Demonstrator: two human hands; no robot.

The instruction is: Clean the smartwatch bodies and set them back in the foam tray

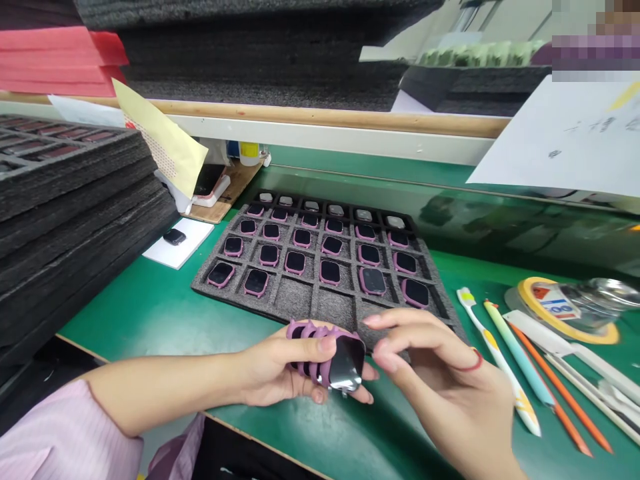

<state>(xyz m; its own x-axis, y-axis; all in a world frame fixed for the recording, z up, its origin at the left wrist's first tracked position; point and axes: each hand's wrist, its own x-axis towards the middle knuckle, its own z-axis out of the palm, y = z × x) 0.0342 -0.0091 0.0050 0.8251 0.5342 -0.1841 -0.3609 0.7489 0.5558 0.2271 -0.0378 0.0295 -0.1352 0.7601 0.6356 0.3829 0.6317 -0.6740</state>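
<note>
In my left hand (285, 367) is a stack of several smartwatch cases (349, 360) with purple frames and dark glass, the thumb pressed over the top. My right hand (440, 373) hovers just to the right of the stack, thumb and fingertips slightly apart, with nothing visible between them. Behind both hands lies a grey foam tray (285, 300) divided into compartments. Many of its compartments hold purple-framed watch cases (257, 282), and the back row has paler ones (364, 215). Some front compartments show bare foam.
Tall stacks of black foam trays (75, 187) stand at the left. A small dark watch piece (175, 237) lies on a white pad (193, 248). At the right are a toothbrush (500, 363), pens (520, 350), a tape roll (525, 300) and a glass bottle (590, 300). A shelf (300, 127) crosses behind.
</note>
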